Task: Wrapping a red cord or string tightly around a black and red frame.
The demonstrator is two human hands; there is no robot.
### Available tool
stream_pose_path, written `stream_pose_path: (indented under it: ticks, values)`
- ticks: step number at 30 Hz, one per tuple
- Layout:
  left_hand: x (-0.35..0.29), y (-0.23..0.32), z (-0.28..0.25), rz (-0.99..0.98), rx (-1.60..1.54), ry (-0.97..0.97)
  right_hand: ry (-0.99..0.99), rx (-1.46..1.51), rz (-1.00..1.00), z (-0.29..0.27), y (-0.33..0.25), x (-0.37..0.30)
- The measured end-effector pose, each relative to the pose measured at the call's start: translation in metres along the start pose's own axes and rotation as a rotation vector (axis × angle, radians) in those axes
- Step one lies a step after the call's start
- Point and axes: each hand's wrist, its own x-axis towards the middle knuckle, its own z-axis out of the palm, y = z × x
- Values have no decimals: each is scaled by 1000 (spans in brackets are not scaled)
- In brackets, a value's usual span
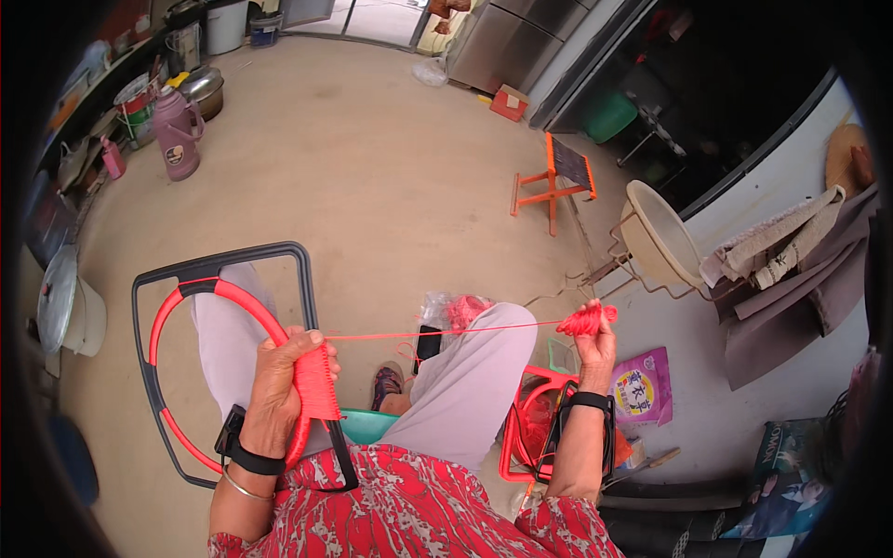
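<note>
Hands well apart here: the left hand [284, 370] clamps the ring [253, 304] beside its red wrapping [318, 389], the dark frame [306, 288] over the lap; the right hand [595, 348] clutches a red bundle [582, 323], and straight between them runs the cord [437, 333], past the right knee [507, 327]!

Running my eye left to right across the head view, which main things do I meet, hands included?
Lidded bucket → purple thermos → left hand, gripping red cord wrapping → flat black object → right hand, holding red cord bundle → beige basin.
</note>
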Motion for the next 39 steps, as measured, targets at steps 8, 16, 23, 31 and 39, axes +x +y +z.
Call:
stream_pose_path:
  ticks: [8, 16, 23, 31, 39]
  values:
    - [-1, 0, -3, -64, -10, -79, 251, 98, -23, -39, -12, 26]
    - [-4, 5, -13, -87, -124, -139, 229, 218, 51, 0, 10, 59]
    - [-2, 3, -18, -87, -181, -164, 346, 98, 81, 11, 4, 66]
    - [-3, 3, -15, -95, -184, -210, 432, -84, -54, 14, -1, 62]
    - [-3, 2, -12, -75, -118, -200, -306, -1403, -258, 253, 139, 7]
